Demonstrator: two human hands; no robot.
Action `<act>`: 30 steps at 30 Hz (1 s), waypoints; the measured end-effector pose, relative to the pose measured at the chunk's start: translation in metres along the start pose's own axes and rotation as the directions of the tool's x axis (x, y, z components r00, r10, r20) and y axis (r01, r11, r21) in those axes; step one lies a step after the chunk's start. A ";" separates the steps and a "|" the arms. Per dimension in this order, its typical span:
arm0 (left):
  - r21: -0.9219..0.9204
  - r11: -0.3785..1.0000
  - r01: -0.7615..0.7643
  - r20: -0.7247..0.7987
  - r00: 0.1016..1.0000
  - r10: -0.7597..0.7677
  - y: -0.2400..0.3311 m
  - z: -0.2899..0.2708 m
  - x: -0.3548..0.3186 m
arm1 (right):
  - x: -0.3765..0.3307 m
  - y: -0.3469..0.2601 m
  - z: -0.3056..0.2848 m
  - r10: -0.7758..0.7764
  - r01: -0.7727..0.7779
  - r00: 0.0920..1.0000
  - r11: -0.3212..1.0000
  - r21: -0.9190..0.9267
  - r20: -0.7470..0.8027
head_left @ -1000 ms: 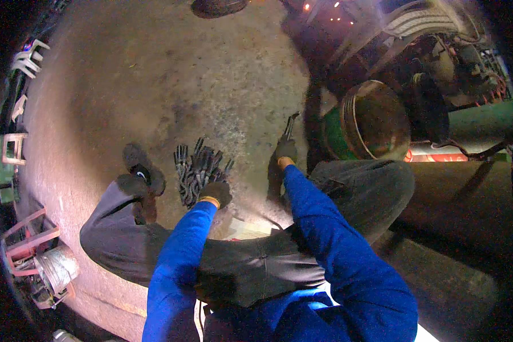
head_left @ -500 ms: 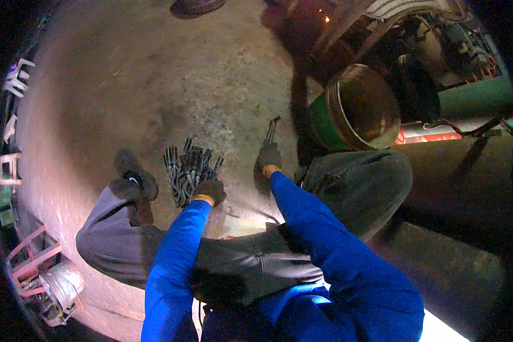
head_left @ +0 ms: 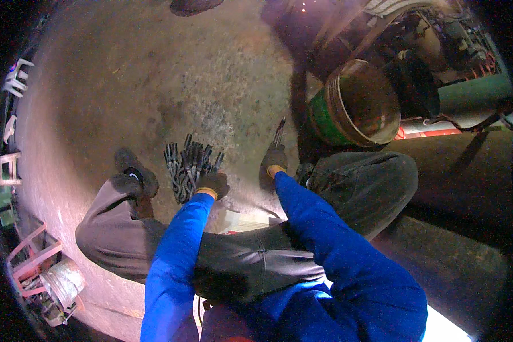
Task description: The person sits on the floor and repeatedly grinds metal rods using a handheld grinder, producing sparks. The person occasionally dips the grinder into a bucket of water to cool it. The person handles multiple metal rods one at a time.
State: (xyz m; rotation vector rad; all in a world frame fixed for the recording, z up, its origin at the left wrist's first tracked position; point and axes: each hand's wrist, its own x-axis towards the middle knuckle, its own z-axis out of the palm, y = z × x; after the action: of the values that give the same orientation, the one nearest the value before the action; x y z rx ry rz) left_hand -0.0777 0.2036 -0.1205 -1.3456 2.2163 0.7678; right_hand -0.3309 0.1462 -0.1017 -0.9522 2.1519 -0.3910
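Observation:
My left hand (head_left: 214, 183), in a dark glove with a yellow cuff, is closed at the right side of a bunch of dark twisted metal pieces (head_left: 183, 171) on the floor. One dark metal piece (head_left: 218, 162) rises from its fingers. The pieces have thick, tube-like ends that point away from me. Farther right, my right hand (head_left: 274, 158) wears a matching glove and is closed round a slender metal tool (head_left: 279, 134). That tool points away from me and tilts a little to the right; its exact kind does not show.
A green bucket (head_left: 330, 121) lies tipped beyond my right knee. Behind it stands a dark round object (head_left: 414, 84). Thick pipes (head_left: 461, 165) run along the right. Pale flat material (head_left: 251, 221) lies between my legs. White chairs (head_left: 18, 78) and a reddish frame (head_left: 37, 256) are at the left.
The tool in my right hand has turned, its tip swinging slightly to the right. My right hand has shifted a little right. The left hand stays at the bunch with a slight shift.

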 end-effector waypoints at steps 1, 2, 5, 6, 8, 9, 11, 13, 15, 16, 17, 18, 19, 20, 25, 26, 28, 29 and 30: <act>-0.004 1.000 0.007 -0.006 1.000 -0.007 -0.003 0.003 -0.003 | -0.001 -0.003 0.002 -0.009 0.009 1.000 1.000 0.000 0.009; -0.010 1.000 0.013 -0.017 1.000 -0.013 -0.007 0.004 -0.003 | 0.001 -0.005 0.003 -0.022 0.022 1.000 1.000 -0.003 0.005; -0.040 0.999 0.018 -0.038 0.999 -0.020 -0.009 0.005 -0.009 | 0.000 -0.002 0.007 -0.047 0.047 0.999 0.999 -0.011 -0.014; -0.033 0.999 0.000 -0.013 1.000 0.000 -0.006 0.000 -0.009 | 0.002 0.000 0.008 -0.054 0.054 0.998 0.999 -0.010 -0.026; -0.070 0.997 0.020 0.022 1.000 -0.018 0.003 -0.014 -0.011 | 0.007 0.006 0.007 -0.059 0.059 0.997 0.998 -0.015 -0.049; -0.116 0.992 0.040 0.036 0.999 -0.036 0.020 -0.035 -0.012 | 0.013 0.018 0.001 -0.050 0.048 0.996 0.999 -0.024 -0.072; -0.114 0.992 0.060 0.031 0.998 -0.057 0.015 -0.031 -0.018 | 0.010 0.012 0.005 -0.065 0.063 0.996 0.998 -0.022 -0.066; -0.045 0.999 0.024 -0.001 1.000 -0.024 -0.009 0.005 -0.007 | 0.007 -0.001 0.009 -0.097 0.096 0.994 0.995 -0.017 -0.051; -0.020 1.000 0.001 0.000 1.000 -0.001 -0.013 0.012 -0.004 | 0.007 -0.003 0.009 -0.101 0.100 0.994 0.995 -0.021 -0.048; -0.027 1.000 0.011 0.005 1.000 -0.011 -0.015 0.015 -0.003 | 0.007 -0.004 0.010 -0.105 0.105 0.993 0.994 -0.020 -0.045; -0.035 0.999 0.007 0.011 1.000 -0.007 -0.010 0.012 -0.001 | 0.010 -0.001 0.007 -0.101 0.099 0.993 0.995 -0.025 -0.054; -0.053 0.999 0.014 0.016 1.000 -0.014 -0.006 0.008 0.000 | 0.013 0.001 0.006 -0.096 0.094 0.994 0.995 -0.031 -0.054; -0.055 0.998 0.023 0.016 1.000 -0.022 -0.002 0.005 0.001 | 0.015 0.003 0.005 -0.093 0.091 0.994 0.995 -0.036 -0.058; -0.056 0.998 0.040 0.014 0.999 -0.039 -0.002 0.004 0.000 | 0.016 0.002 0.006 -0.097 0.094 0.994 0.995 -0.041 -0.058; 0.020 0.999 0.042 -0.025 0.999 -0.042 -0.004 0.003 -0.013 | 0.032 -0.012 0.012 -0.150 0.146 0.987 0.987 -0.064 -0.054; 0.016 0.999 0.044 -0.016 0.999 -0.044 0.007 -0.014 -0.014 | 0.044 -0.007 0.006 -0.149 0.142 0.986 0.986 -0.087 -0.072; -0.043 0.997 0.065 0.017 0.998 -0.064 0.019 -0.039 -0.023 | 0.062 -0.001 -0.002 -0.145 0.136 0.987 0.984 -0.118 -0.073; -0.097 0.991 0.091 0.028 0.996 -0.088 0.016 -0.041 -0.027 | 0.070 -0.011 -0.002 -0.158 0.149 0.985 0.980 -0.131 -0.065; -0.084 0.991 0.107 0.028 0.994 -0.105 0.012 -0.034 -0.026 | 0.073 -0.015 -0.003 -0.163 0.155 0.985 0.978 -0.142 -0.051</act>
State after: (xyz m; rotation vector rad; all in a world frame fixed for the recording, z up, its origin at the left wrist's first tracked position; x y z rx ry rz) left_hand -0.0798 0.2035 -0.0760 -1.4744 2.0965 0.8430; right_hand -0.3585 0.0829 -0.1285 -1.2101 2.1882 -0.3564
